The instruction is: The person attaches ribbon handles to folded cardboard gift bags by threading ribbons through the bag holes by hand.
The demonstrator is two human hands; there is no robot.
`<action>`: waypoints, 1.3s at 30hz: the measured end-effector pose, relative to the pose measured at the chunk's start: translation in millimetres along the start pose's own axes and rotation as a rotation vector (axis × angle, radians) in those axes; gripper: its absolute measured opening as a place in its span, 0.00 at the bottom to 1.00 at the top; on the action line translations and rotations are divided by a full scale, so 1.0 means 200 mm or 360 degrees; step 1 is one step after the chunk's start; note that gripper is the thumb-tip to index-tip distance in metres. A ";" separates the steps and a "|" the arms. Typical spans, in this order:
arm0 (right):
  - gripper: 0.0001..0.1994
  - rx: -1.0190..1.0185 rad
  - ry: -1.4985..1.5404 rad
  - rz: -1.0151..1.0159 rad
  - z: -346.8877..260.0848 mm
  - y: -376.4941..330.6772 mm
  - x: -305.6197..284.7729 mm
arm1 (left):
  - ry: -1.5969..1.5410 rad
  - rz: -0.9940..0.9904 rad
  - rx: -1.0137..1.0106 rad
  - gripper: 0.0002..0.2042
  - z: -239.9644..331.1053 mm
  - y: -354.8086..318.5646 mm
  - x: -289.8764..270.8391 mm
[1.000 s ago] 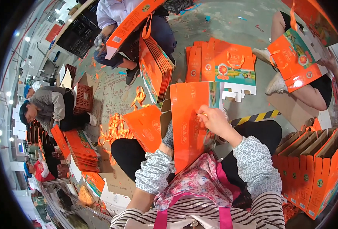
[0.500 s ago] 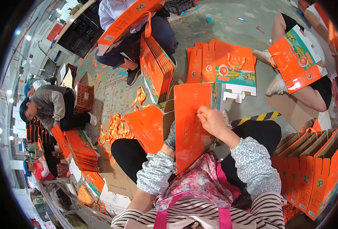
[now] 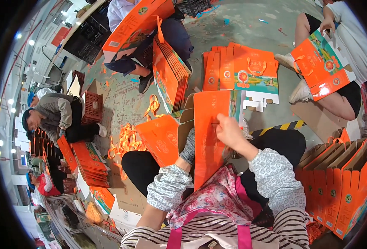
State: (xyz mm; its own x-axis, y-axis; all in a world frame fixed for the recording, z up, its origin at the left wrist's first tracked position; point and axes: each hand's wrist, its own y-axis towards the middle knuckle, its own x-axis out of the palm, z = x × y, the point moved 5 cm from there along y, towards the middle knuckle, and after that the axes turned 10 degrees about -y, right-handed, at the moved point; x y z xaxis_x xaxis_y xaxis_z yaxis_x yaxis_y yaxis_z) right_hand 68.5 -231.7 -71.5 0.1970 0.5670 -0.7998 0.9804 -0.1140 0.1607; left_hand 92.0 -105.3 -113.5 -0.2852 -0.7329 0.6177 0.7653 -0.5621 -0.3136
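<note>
An orange cardboard gift box (image 3: 208,145) stands partly unfolded between my knees, one flap spread to the left. My left hand (image 3: 188,148), in a grey knit glove, reaches in behind its front panel; the fingers are hidden there. At the front of that panel is my right hand (image 3: 230,132), bare, with thumb and forefinger pinched close to the printed surface. A tiny dark tip shows at the fingertips, too small to name. Loose orange ribbons (image 3: 127,139) lie in a heap on the floor to the left of the box.
Flat orange boxes (image 3: 254,68) lie ahead on the floor. Upright boxes (image 3: 332,186) stand in a row at my right. More boxes (image 3: 169,74) lean by a seated co-worker (image 3: 175,37). Other people sit at left and right. Striped tape (image 3: 289,125) crosses the floor.
The box panel has shifted slightly to the right, and my right hand has moved a little with it, still pinched. Across from me, the co-worker's raised box has tilted and shifted left.
</note>
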 end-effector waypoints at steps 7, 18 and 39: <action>0.08 -0.0362 -0.0569 0.0154 -0.09 -0.06 0.01 | 0.0351 -0.0129 0.0274 0.09 0.04 -0.01 0.00; 0.04 0.0357 0.0522 0.0030 0.13 0.01 0.07 | 0.0547 -0.0016 0.0232 0.10 -0.02 0.03 -0.07; 0.04 -0.0616 -0.0417 0.0239 -0.05 -0.03 -0.03 | 0.0211 0.0019 0.0116 0.09 0.02 0.01 -0.01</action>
State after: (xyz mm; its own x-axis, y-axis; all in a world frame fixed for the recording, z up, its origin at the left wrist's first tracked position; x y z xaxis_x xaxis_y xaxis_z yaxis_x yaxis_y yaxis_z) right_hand 62.2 -226.9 -62.4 0.3780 0.3375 -0.8621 0.8791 0.1612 0.4486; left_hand 96.6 -103.3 -113.5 -0.3455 -0.7863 0.5122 0.8076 -0.5271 -0.2644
